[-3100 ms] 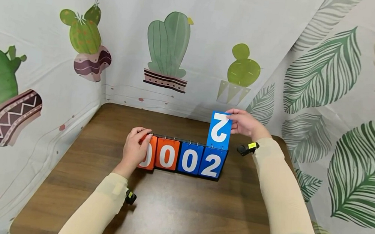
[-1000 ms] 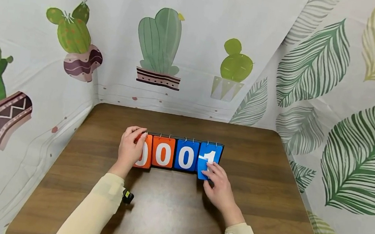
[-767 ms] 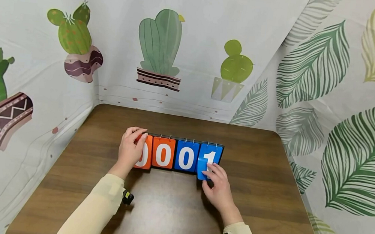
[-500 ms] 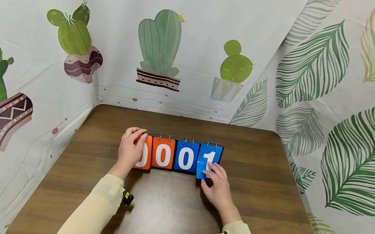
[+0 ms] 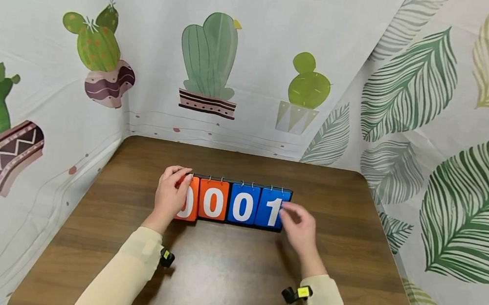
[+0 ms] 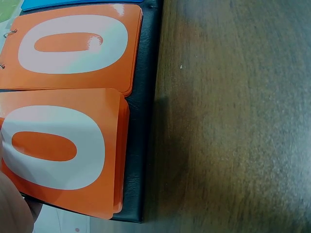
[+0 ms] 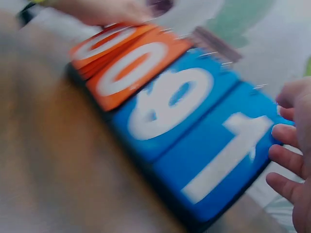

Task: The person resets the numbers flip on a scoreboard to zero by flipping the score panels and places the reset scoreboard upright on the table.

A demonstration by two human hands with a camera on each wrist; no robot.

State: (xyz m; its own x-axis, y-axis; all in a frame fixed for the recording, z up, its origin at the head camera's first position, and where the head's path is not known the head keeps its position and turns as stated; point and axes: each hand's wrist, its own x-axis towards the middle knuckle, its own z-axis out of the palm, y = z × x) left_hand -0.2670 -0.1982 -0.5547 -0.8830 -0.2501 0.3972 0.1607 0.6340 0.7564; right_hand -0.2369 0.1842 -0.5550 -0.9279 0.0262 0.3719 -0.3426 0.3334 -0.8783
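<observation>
A tabletop flip scoreboard (image 5: 239, 223) stands on the table, its ringed number cards reading 0, 0, 0, 1. My left hand (image 5: 171, 192) grips its left end, fingers over the top edge and partly covering the first orange card (image 6: 58, 145). In the left wrist view only a bit of that hand shows at the lower left. My right hand (image 5: 301, 226) is at the scoreboard's right edge, beside the blue "1" card (image 5: 269, 209), which lies flat against the backing. The right wrist view is blurred; there the fingers (image 7: 286, 158) are spread apart, tips right at the card's edge.
The brown wooden table (image 5: 215, 277) extends in front of the scoreboard and to both sides. Behind it hangs a white cloth (image 5: 263, 51) printed with cacti, and on the right one printed with leaves (image 5: 478, 204).
The right hand flipped the blue "2" card up over the top, then came down on the "1" card's lower part. It has since moved up and right to the edge. The left hand keeps its grip.
</observation>
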